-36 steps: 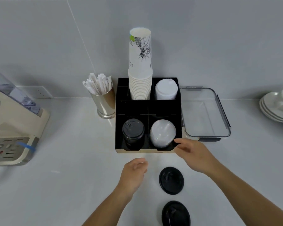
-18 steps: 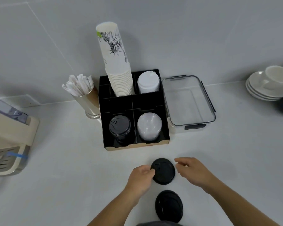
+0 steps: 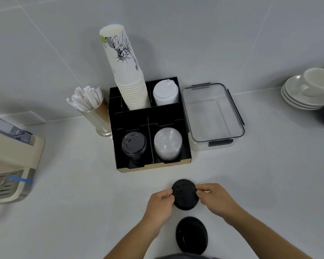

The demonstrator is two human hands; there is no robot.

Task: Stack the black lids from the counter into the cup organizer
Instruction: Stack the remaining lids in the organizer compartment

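Both hands pinched one black lid (image 3: 184,194) by opposite edges, left hand (image 3: 160,204) and right hand (image 3: 216,200), on the bench (image 3: 82,212) in front of the cup organizer (image 3: 150,126). Risk: thin rim grip could slip, or lid could land crooked on the black lid stack (image 3: 134,146) in the front-left compartment. Lid looked matte, round, with a raised sip tab. A second black lid (image 3: 191,235) lay nearer, untouched.

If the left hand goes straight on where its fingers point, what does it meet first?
The left hand points rightward across the black lid it pinches; beyond it, probably the right hand fingertips.
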